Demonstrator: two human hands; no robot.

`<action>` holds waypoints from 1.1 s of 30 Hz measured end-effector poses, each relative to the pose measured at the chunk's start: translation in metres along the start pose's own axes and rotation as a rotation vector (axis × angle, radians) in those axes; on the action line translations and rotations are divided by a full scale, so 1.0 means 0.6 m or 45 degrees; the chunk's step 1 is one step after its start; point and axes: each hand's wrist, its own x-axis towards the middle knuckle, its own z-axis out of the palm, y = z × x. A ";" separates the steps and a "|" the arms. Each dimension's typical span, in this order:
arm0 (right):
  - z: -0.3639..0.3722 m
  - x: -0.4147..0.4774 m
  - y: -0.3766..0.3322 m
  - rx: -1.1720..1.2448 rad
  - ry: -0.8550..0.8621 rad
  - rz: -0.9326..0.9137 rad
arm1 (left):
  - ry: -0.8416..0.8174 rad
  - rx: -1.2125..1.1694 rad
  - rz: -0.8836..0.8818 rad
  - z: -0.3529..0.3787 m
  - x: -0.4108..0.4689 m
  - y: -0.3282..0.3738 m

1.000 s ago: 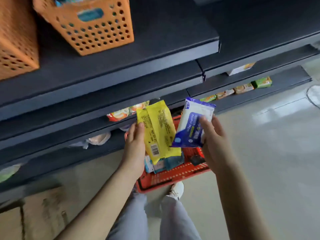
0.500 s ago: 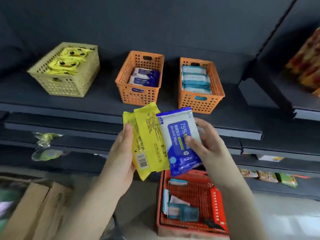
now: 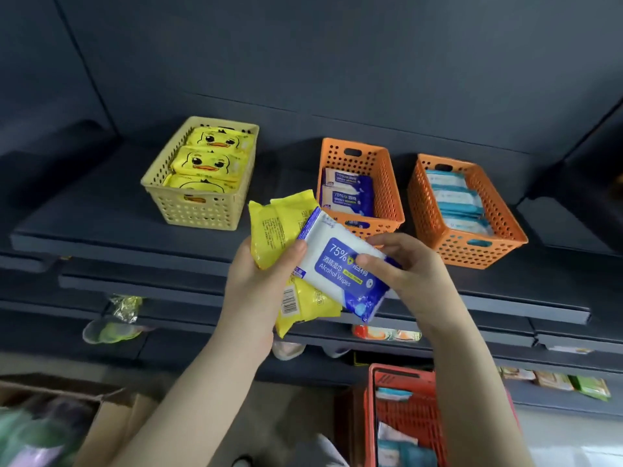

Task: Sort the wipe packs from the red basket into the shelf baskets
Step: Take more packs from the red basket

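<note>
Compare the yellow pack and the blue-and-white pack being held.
The yellow pack is all yellow; the blue-and-white pack is white with a blue label. The yellow pack shows its barcode side, the blue-and-white pack its front. The left hand grips the yellow pack underneath; the right hand pinches the blue-and-white pack on top. Both are flat soft packs.

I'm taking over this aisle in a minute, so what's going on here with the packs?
A person is sorting wipe packs. Their left hand grips a yellow plastic pack, and their right hand holds a white-and-blue alcohol wipe pack overlapping it, in front of the dark shelf. Neither is placed yet. Matching packs sit in the pale yellow perforated basket and the middle orange perforated basket; the right orange basket holds light blue packs. The red plastic basket below holds more.
</note>
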 end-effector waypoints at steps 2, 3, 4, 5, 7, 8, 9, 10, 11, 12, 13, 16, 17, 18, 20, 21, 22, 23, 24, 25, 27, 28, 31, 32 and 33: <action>0.009 0.021 0.006 0.207 0.003 0.160 | 0.021 -0.005 0.006 0.008 0.024 -0.001; 0.011 0.032 0.008 0.342 -0.023 0.233 | 0.028 -0.008 -0.001 0.014 0.038 -0.002; 0.013 0.044 0.010 0.466 -0.064 0.281 | 0.035 -0.013 -0.010 0.019 0.053 -0.003; 0.013 0.058 0.011 0.554 -0.102 0.300 | 0.044 -0.020 -0.018 0.025 0.069 -0.002; 0.009 0.093 0.015 0.579 -0.113 0.264 | 0.060 -0.020 -0.026 0.039 0.107 -0.001; 0.005 0.117 0.017 0.538 -0.083 0.230 | 0.070 -0.016 -0.026 0.045 0.130 -0.003; 0.000 0.140 0.018 0.498 -0.036 0.192 | 0.088 -0.017 -0.029 0.051 0.151 -0.004; -0.010 0.167 0.019 0.472 0.026 0.159 | 0.114 -0.021 -0.031 0.056 0.174 -0.004; -0.024 0.196 0.020 0.459 0.094 0.131 | 0.139 -0.023 -0.030 0.061 0.197 -0.004; -0.040 0.226 0.020 0.446 0.156 0.109 | 0.156 -0.018 -0.025 0.066 0.220 -0.003; -0.055 0.255 0.021 0.430 0.204 0.083 | 0.170 -0.008 -0.020 0.069 0.243 -0.003; -0.094 0.339 0.030 0.233 0.312 -0.056 | 0.198 0.013 -0.022 0.074 0.301 0.001; -0.102 0.366 0.034 0.087 0.336 -0.107 | 0.208 0.009 -0.025 0.075 0.318 0.002; -0.105 0.390 0.034 -0.064 0.339 -0.145 | 0.223 0.007 -0.029 0.076 0.332 0.003; -0.104 0.431 0.036 -0.300 0.292 -0.180 | 0.252 0.013 -0.037 0.077 0.353 0.004; -0.103 0.448 0.039 -0.376 0.262 -0.185 | 0.256 0.018 -0.045 0.079 0.360 0.007; -0.100 0.462 0.043 -0.438 0.239 -0.183 | 0.253 0.020 -0.055 0.080 0.367 0.009; -0.095 0.473 0.048 -0.502 0.234 -0.186 | 0.238 0.022 -0.065 0.081 0.375 0.010; -0.090 0.483 0.051 -0.561 0.243 -0.197 | 0.218 0.025 -0.076 0.083 0.381 0.012; -0.084 0.494 0.054 -0.601 0.261 -0.206 | 0.200 0.033 -0.086 0.085 0.388 0.012; -0.075 0.516 0.054 -0.607 0.262 -0.188 | 0.187 0.047 -0.102 0.086 0.402 0.012; -0.071 0.529 0.052 -0.621 0.229 -0.165 | 0.182 0.053 -0.108 0.085 0.410 0.014; -0.062 0.571 0.050 -0.705 0.074 -0.069 | 0.144 0.085 -0.131 0.082 0.428 0.017; -0.058 0.583 0.050 -0.678 0.043 -0.029 | 0.134 0.087 -0.136 0.080 0.434 0.019; -0.054 0.594 0.052 -0.641 0.040 0.005 | 0.127 0.087 -0.137 0.079 0.439 0.021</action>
